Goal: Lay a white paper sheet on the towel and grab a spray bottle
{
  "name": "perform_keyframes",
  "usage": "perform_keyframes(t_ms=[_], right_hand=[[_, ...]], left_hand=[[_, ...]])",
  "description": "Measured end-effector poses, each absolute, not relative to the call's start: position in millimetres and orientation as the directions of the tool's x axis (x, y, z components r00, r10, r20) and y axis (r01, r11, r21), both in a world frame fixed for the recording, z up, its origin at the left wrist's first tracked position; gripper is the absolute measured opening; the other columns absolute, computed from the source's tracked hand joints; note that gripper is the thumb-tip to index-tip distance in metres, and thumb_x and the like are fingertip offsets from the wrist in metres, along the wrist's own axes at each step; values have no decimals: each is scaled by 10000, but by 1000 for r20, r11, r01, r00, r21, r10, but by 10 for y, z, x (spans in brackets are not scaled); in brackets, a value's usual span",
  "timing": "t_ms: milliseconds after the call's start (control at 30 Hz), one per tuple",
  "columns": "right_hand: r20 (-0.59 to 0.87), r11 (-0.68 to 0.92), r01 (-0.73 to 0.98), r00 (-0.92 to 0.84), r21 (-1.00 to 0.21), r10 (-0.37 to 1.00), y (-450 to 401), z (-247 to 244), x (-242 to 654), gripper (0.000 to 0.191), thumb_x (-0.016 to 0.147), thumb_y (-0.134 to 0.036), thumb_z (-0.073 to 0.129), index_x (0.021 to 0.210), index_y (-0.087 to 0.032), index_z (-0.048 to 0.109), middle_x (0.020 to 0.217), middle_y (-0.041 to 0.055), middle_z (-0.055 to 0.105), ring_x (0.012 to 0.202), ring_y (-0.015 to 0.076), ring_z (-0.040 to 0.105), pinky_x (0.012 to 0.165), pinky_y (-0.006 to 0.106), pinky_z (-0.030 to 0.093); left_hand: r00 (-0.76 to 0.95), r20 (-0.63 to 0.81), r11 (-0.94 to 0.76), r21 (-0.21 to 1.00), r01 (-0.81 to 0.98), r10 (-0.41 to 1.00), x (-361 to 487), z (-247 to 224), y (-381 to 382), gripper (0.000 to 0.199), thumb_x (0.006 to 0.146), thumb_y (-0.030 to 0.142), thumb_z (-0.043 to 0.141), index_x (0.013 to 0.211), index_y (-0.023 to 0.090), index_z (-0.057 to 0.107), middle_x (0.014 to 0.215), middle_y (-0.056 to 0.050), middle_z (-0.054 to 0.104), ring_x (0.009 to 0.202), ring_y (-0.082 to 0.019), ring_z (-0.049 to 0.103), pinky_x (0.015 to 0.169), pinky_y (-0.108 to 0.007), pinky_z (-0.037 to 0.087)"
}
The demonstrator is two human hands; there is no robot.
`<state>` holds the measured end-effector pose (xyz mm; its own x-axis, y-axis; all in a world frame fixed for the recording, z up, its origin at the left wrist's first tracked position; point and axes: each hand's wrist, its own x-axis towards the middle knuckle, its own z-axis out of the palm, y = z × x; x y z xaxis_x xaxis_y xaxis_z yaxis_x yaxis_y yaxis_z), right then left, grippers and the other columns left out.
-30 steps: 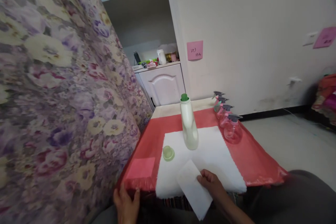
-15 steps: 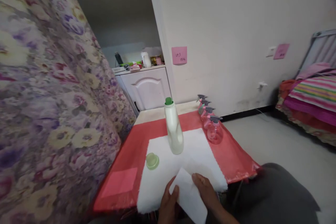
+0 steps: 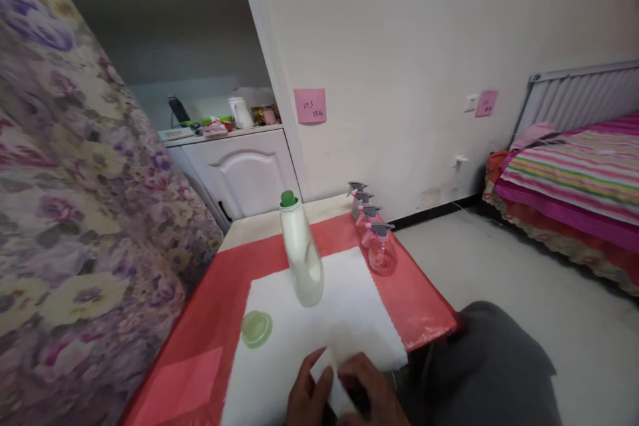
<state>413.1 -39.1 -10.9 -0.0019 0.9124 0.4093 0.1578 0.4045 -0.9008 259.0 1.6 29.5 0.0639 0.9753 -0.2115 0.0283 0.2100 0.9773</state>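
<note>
A folded white sheet, paper or thin cloth (image 3: 337, 394), is pinched in my left hand (image 3: 307, 391), with the thumb on its face. My right hand (image 3: 373, 387) closes on the sheet's other side, its fingers curled. Both hands are low in the view, over the near edge of a white cloth (image 3: 344, 306). Upright on that cloth stands a pale green detergent bottle (image 3: 303, 256) with a side handle and a green spout in its uncapped neck. Left of the bottle lies its light green cap (image 3: 256, 329).
Several pink spray bottles (image 3: 383, 257) with grey heads line the right side of the red-covered table (image 3: 239, 259). A pink paper (image 3: 187, 379) lies at the near left. A floral curtain (image 3: 100, 233) hangs at left; a bed (image 3: 574, 166) stands at right.
The white sheet has been folded smaller and narrower between my hands, which have come closer together. My view has turned right, so the table appears farther left.
</note>
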Motion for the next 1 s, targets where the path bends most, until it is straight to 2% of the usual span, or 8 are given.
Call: perform_keyframes(t_ms=[67,100,167,300,433,567,733,1000], right_hand=[[335,333,118,-2,-936,942,-385,-155,4115,205,805,-403,651,915,-233,627,803,-3,591,714,172,563,668,266,442],[288,285,96,23,-954,957,-378,-171,4114,198,856,-415,587,852,-221,621,756,-9,576,691,162,544,655,261,426],[191,188,38,89,-981,978,-362,-187,4128,317,899,-465,512,744,-201,594,691,-15,542,671,154,508,641,258,402],[18,36,-121,146,-992,989,-339,-184,4193,430,849,-591,535,672,-199,548,622,-43,464,626,139,442,594,240,376],[50,64,-198,79,-978,996,-337,-169,4235,419,799,-623,584,758,-206,579,676,-35,506,665,152,478,630,247,400],[97,105,-207,51,-973,994,-335,-139,4235,382,736,-568,691,829,-208,600,675,-37,518,637,147,484,614,249,400],[92,105,-232,69,-967,993,-318,-149,4279,319,834,-510,614,780,-197,630,761,17,606,754,188,560,711,287,437],[-1,22,-213,109,-977,994,-301,-249,4315,403,826,-586,573,715,-199,587,667,-18,518,683,169,482,637,259,400]], left_hand=[[112,-204,194,976,98,973,2658,317,16,573,632,566,739,1052,180,684,576,26,585,642,-207,598,629,-291,477],[121,-202,188,975,114,972,2687,320,14,577,634,565,737,1059,179,685,565,32,563,635,-200,586,618,-282,464],[130,-205,187,973,136,970,2736,307,7,593,611,549,757,1064,173,685,573,35,547,618,-185,561,601,-270,445],[172,-216,199,974,113,961,2810,241,8,613,569,516,786,1055,158,680,621,20,570,626,-181,546,607,-276,446],[208,-214,210,977,43,955,2854,169,68,581,593,540,764,1029,167,673,672,6,590,654,-187,561,632,-286,461],[229,-210,212,977,18,951,2869,179,112,579,601,552,761,1034,181,662,695,-1,606,655,-189,574,653,-296,474],[251,-190,203,979,-27,949,2930,270,60,506,572,457,811,974,191,657,750,-18,656,705,-194,601,673,-291,470],[282,-249,272,962,-41,926,2934,281,31,348,573,441,799,729,179,632,640,16,610,618,-148,550,603,-256,433]])
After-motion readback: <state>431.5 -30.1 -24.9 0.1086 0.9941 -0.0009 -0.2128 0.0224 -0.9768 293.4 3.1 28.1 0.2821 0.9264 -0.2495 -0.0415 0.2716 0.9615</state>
